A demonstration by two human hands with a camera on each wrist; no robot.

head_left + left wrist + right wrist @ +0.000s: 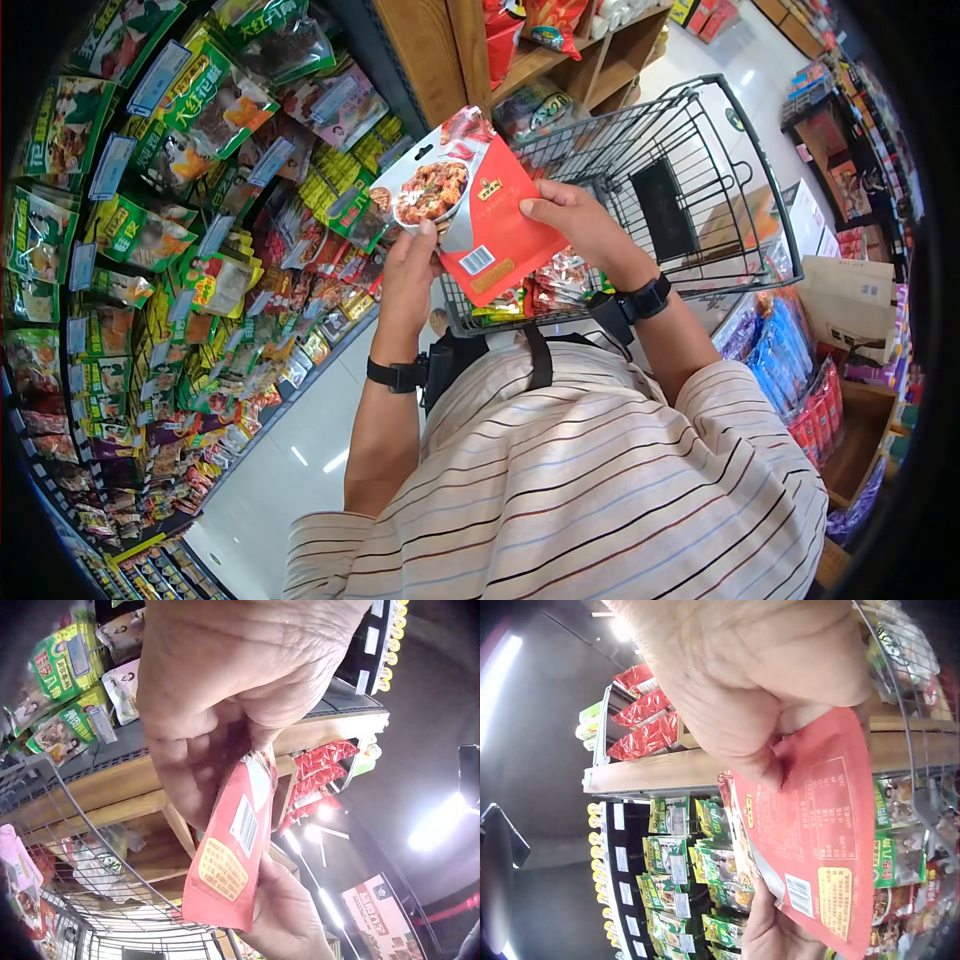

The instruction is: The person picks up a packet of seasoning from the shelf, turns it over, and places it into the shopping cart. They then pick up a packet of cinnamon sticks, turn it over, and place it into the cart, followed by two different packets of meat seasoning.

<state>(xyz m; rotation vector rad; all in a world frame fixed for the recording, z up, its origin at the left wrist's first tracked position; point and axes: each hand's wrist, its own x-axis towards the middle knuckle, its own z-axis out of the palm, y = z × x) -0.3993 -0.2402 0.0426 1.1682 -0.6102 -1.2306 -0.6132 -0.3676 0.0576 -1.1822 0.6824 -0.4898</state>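
A red packet point(505, 222) with a food picture and a barcode is held up in front of the body in the head view. The left hand point(408, 275) pinches its left edge, thumb on the printed face. On the opposite edge the right hand point(585, 232) grips it between thumb and fingers. The left wrist view shows the packet point(229, 855) nearly edge-on below the left hand point(240, 675). In the right wrist view, small print, a barcode and a yellow panel show on the packet point(810, 825), beside the right hand point(757, 682).
A wire shopping cart point(665, 210) stands just beyond the hands, with packets point(565, 280) lying inside. Shelves of hanging packets point(215, 100) fill the left side. A wooden shelf point(430, 50) holds red bags behind the cart. Boxes and bagged goods point(785, 340) are at the right.
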